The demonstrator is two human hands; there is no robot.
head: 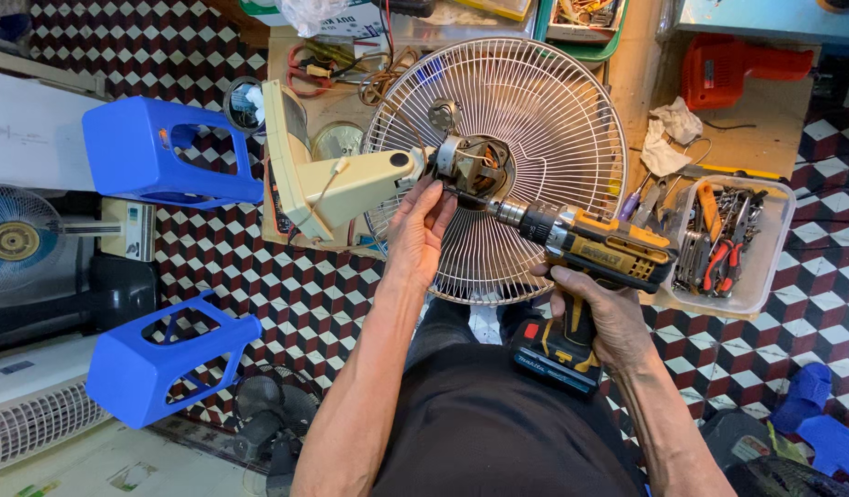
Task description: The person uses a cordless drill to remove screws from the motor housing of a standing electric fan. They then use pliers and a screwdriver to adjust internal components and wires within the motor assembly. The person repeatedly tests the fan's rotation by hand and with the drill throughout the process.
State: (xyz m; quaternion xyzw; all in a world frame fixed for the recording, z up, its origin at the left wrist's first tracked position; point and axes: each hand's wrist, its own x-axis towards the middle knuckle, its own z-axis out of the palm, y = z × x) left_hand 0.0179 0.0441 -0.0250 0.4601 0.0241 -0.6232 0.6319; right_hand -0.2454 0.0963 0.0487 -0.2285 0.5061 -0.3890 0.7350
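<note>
**A:** What is at the centre of the view?

**B:** Seen from above, a person sits over a red, white and black checkered floor (286, 294). Across their lap lies a dismantled cream-coloured fan (337, 184). Its neck points right into the bare motor (471, 166), and behind the motor stands the round wire guard (553, 120).

**A:** What are the hands doing?

**B:** The left hand (417, 230) comes up from below, and its fingers (438, 198) curl against the underside of the motor where it meets the neck, steadying it. The right hand (609, 322) is wrapped tight around the grip of a yellow and black cordless drill (599, 253). The drill's body points left, and its chuck meets the motor's shaft at the guard's centre. The battery pack sits at the bottom of the grip, just above the person's dark clothing.

**A:** What lies around them?

**B:** To the right, on a wooden tabletop (765, 129), a clear plastic tray (774, 230) holds pliers and other hand tools. Crumpled white rags (668, 138) lie just above it, and an orange power tool (728, 69) rests further back. On the left stand two blue plastic stools (157, 152), one above the other in the view. Another fan (15, 239) lies at the left edge, well apart from the hands. Scissors and coiled wire sit behind the guard, at the top.
</note>
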